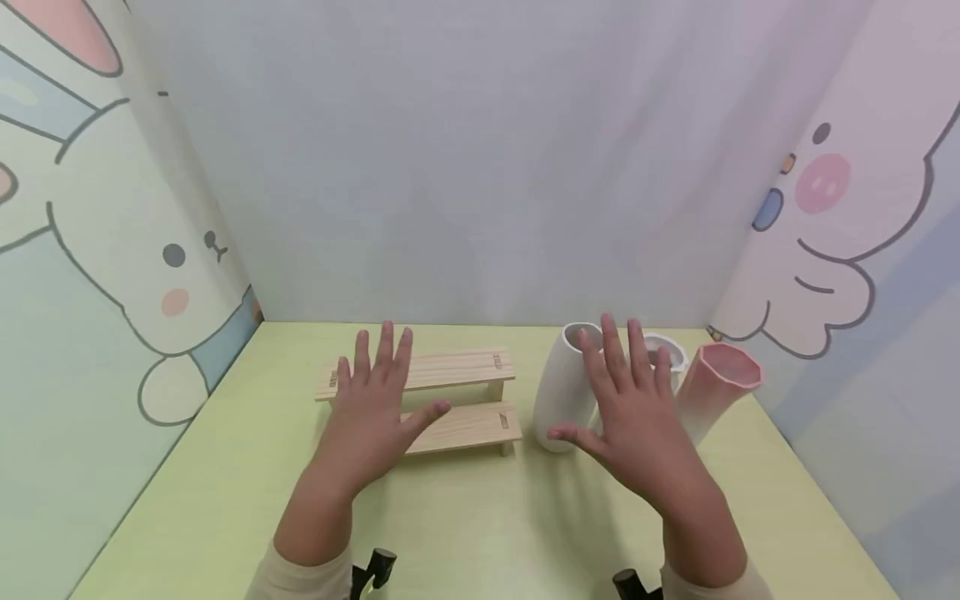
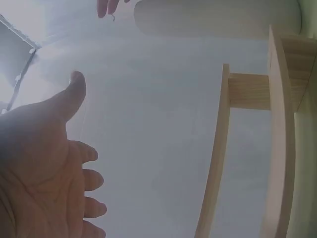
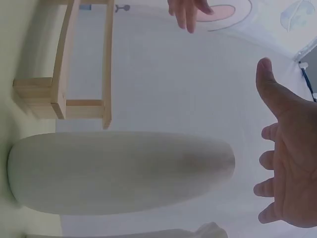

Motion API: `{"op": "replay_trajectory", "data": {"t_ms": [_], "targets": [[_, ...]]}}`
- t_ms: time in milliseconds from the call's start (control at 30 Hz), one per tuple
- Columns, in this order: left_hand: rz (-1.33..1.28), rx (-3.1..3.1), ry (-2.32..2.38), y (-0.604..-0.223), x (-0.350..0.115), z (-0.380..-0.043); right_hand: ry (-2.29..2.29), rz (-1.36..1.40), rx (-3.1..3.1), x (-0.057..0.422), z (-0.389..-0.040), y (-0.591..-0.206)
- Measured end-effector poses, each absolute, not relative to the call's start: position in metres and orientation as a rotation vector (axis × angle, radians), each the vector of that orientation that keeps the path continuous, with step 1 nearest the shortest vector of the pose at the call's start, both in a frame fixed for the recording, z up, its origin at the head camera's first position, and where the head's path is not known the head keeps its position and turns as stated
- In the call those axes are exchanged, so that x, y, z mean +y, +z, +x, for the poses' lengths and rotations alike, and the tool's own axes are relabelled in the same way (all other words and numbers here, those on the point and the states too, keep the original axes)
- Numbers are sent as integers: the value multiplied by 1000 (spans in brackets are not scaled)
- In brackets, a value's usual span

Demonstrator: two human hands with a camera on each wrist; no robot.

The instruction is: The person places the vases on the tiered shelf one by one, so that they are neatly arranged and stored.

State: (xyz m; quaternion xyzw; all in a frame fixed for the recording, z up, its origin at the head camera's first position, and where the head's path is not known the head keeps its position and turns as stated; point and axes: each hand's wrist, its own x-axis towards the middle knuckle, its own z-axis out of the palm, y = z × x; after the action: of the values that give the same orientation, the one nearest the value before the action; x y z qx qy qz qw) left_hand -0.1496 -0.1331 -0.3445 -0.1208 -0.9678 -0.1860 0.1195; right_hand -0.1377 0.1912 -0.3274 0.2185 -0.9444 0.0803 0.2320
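Observation:
Both hands hover with fingers spread and nothing in them. My left hand point(image 1: 371, 425) is raised in front of a two-tier wooden stand point(image 1: 457, 425), overlapping its left part in the head view. To the right, my right hand point(image 1: 637, 425) hangs before a group of vases and partly hides them. Nearest it is a tall white vase point(image 1: 558, 392), upright just right of the stand. Behind the fingers shows the rim of a second white vase point(image 1: 675, 346), its body mostly hidden. A pink vase point(image 1: 712, 387) with an angular rim stands at the far right of the group.
The things stand on a pale yellow-green table point(image 1: 465, 525). A light curtain point(image 1: 450, 167) rises behind it, and panels with cartoon animals flank both sides. Black camera mounts point(image 1: 378, 567) show near the sleeves at the bottom.

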Motion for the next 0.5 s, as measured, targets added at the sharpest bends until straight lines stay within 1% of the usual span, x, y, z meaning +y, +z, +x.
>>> {"op": "replay_trajectory", "data": {"t_ms": [167, 400, 500], "targets": [[-219, -2776, -738, -344, -169, -157, 309, 594, -2497, 199, -146, -321], [29, -2837, -1187, -351, -248, -159, 446, 554, -2320, 218, -151, -311], [79, -2896, -1380, -361, -273, -162, 493, 520, -2240, 231, -153, -307]]}}
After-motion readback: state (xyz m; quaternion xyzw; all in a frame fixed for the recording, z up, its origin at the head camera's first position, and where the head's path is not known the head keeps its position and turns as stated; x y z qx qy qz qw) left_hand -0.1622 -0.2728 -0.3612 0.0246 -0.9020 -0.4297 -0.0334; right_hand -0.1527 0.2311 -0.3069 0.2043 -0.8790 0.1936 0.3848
